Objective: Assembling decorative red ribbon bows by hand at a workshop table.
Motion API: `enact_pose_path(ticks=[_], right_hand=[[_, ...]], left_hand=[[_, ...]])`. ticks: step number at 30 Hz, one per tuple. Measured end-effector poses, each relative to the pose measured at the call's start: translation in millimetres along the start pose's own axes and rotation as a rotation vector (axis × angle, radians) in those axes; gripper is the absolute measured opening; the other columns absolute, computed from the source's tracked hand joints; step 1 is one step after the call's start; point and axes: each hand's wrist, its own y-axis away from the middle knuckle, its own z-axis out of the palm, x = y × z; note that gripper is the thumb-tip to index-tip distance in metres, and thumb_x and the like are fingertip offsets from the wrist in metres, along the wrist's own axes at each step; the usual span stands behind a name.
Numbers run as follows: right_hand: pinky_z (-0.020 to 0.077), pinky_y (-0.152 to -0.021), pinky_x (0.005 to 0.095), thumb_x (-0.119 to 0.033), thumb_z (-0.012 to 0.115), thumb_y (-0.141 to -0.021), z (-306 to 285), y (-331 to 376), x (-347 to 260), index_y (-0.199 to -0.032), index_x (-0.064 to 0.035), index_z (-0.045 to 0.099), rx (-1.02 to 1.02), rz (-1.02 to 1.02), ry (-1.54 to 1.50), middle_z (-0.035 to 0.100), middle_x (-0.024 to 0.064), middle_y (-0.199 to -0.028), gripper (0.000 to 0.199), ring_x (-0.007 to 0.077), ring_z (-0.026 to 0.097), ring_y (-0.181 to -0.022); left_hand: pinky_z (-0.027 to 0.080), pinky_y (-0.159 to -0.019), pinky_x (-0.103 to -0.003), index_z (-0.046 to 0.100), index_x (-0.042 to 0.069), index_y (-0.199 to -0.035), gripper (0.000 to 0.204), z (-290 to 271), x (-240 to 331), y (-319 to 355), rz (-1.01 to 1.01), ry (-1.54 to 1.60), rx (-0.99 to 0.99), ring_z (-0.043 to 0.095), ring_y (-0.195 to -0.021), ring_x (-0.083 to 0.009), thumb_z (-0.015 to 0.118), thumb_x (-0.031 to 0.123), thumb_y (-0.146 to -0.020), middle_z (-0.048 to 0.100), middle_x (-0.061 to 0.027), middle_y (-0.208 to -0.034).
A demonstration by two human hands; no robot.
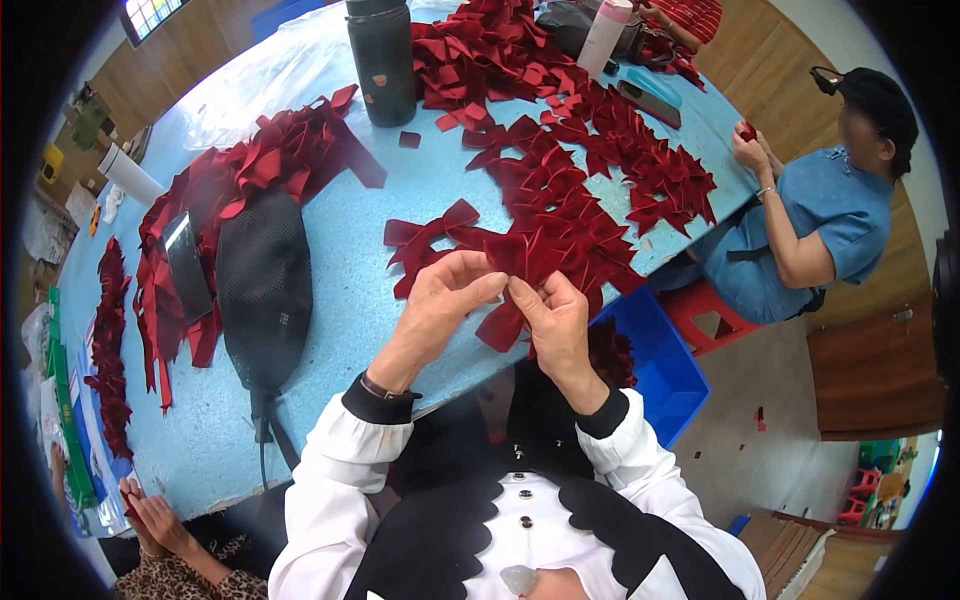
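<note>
Both of my hands pinch one dark red velvet bow (505,262) over the near edge of the light blue table (340,250). My left hand (440,300) grips its left side with thumb and fingers. My right hand (552,318) holds its right side and a hanging ribbon tail. A finished red bow (430,232) lies just beyond my left hand. A big heap of red bows (580,170) spreads behind my hands toward the far right.
A black mesh bag (265,285) and a phone (188,266) lie at left among red ribbon pieces (255,165). A dark bottle (382,60) stands at the back. A blue bin (655,365) holds bows below the table. A seated person in blue (815,215) works at right; another person's hands (155,515) at lower left.
</note>
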Motion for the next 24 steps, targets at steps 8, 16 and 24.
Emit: enact_pose_path(ticks=[8,16,24], right_hand=[[0.0310,-0.048,0.0200,-0.015,0.060,-0.087,15,6,2,-0.069,-0.0041,0.050,0.064,-0.130,0.056,0.048,-0.0046,-0.060,0.023,0.0018,0.040,-0.056],[0.0302,-0.049,0.0195,-0.014,0.058,-0.088,13,5,16,-0.066,-0.0047,0.051,0.197,-0.059,-0.107,0.048,-0.0054,-0.061,0.025,0.0016,0.038,-0.055],[0.0305,-0.048,0.0185,-0.015,0.059,-0.088,15,6,2,-0.069,-0.0050,0.054,0.207,-0.163,0.044,0.050,-0.0052,-0.062,0.022,0.0010,0.038,-0.056]], left_hand=[[0.043,-0.061,-0.020,0.061,0.002,-0.079,0.008,-4,-5,0,0.033,-0.048,0.019,0.055,-0.067,-0.0074,0.066,0.009,-0.080,0.062,-0.0021,-0.073],[0.045,-0.064,-0.023,0.059,0.004,-0.077,0.007,-10,-18,-3,0.007,0.063,-0.030,0.056,-0.065,-0.0085,0.062,0.007,-0.083,0.061,-0.0028,-0.071],[0.047,-0.066,-0.023,0.061,0.003,-0.075,0.007,1,-11,-1,-0.028,0.272,0.011,0.059,-0.068,-0.0107,0.064,0.006,-0.081,0.062,-0.0028,-0.072]])
